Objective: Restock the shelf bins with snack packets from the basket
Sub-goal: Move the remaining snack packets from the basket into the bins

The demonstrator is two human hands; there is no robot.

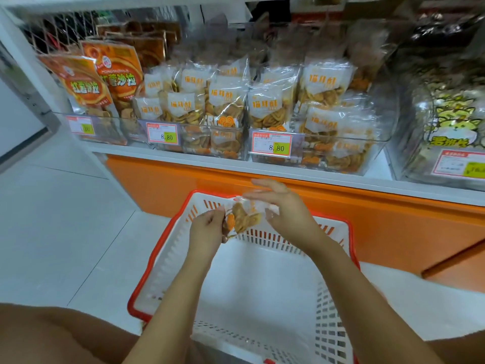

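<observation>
the snack packet [244, 218], clear film with golden biscuits inside, is held in the air over the far end of the basket [153, 261], below the shelf. the left hand [207, 228] pinches its lower corner with curled fingers [214, 216]. the right hand [284, 210] lies loosely spread round the upper edge; motion blur hides whether it really grips.

judging by this, the step in hand is carrying one packet up from basket to bin. the next move calls for lifting it over the clear front wall of a shelf bin [341, 153] holding the same biscuits and dropping it among them.

the basket's near end is cut off, and its visible floor shows no other packets. the small print on the price tag [271, 145] is unreadable.
</observation>
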